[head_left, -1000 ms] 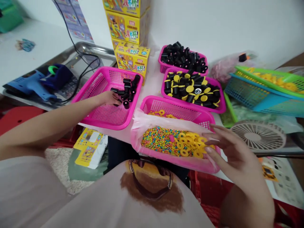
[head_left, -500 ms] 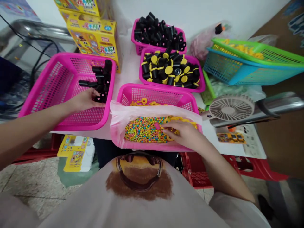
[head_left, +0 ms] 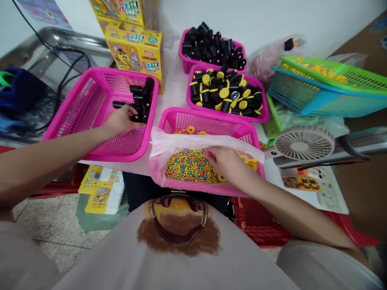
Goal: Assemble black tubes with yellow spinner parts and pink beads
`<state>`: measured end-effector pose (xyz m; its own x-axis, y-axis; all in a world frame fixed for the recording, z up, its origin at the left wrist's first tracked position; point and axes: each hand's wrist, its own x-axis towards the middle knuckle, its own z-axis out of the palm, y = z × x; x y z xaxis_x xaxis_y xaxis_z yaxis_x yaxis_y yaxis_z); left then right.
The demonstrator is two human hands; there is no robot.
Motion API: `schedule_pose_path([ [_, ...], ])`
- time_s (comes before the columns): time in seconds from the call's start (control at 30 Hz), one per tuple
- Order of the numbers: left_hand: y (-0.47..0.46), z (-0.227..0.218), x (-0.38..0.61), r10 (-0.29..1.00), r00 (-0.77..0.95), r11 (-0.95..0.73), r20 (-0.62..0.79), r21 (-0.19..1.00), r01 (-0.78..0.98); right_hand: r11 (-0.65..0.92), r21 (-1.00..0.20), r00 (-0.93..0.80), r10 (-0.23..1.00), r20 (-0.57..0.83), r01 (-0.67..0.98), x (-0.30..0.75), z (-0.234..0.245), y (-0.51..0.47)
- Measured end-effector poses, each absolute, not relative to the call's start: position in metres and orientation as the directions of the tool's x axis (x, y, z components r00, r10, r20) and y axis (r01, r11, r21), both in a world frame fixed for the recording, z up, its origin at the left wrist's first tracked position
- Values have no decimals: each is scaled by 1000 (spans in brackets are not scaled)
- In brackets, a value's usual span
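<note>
My left hand [head_left: 121, 121] reaches into the left pink basket [head_left: 78, 117]. Its fingers are curled round one of the black tubes [head_left: 140, 100] piled in the basket's far right corner. My right hand [head_left: 225, 163] is in the near pink basket [head_left: 208, 121], which is lined with a pink plastic bag [head_left: 157, 155]. That hand rests palm down, fingers bent, over the small coloured beads [head_left: 187, 165] and the yellow rings [head_left: 250, 163]. What its fingertips pinch is hidden.
Behind stand a pink basket of yellow-capped black tubes [head_left: 226, 94] and another of plain black tubes [head_left: 211, 44]. Yellow boxes [head_left: 136, 44] are stacked at the back. Blue and green baskets [head_left: 317, 88] and a small fan [head_left: 304, 145] sit on the right. Red crates [head_left: 256, 225] are below.
My right hand has come down from above the basket's right edge into the beads and rings, then slid slightly left. My left hand has stayed at the black tubes. The camera view shifted.
</note>
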<state>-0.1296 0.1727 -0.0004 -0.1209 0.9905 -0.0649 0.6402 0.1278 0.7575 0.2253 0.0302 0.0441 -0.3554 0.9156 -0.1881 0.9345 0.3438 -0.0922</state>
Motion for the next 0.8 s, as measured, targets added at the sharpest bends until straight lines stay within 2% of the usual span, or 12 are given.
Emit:
schedule_pose_path([
  [0.07,174,15,-131,988,-138,142,-68,750,647,333,11,-324,925,-197,943,224,46,32],
  [0.13,165,40,-134,987,-163,105,5,744,660,364,56,-343,911,-231,930,221,45,35],
  [0.17,155,54,-134,979,-185,62,84,741,668,391,57,-367,896,-249,918,219,44,36],
  [0.23,123,80,-130,911,-142,-184,388,689,701,453,40,-425,860,-283,891,214,40,38],
  [0.27,103,88,-125,863,-106,-296,495,664,687,484,21,-457,839,-296,875,212,38,39],
  [0.3,82,93,-118,844,-51,-372,534,651,662,514,-3,-490,816,-307,858,210,35,40],
  [0.37,43,91,-98,851,55,-448,522,668,594,563,-66,-552,770,-321,824,206,31,42],
  [0.47,9,66,-60,876,263,-481,404,766,426,601,-176,-622,715,-319,780,203,24,45],
  [0.6,6,32,-26,878,321,-458,356,819,345,588,-297,-657,698,-283,752,206,17,49],
  [0.7,10,25,-18,873,348,-455,342,827,331,504,-411,-628,733,-261,760,213,16,48],
  [0.8,11,26,-18,879,372,-424,299,846,322,318,-626,-558,798,-229,712,222,19,43],
])
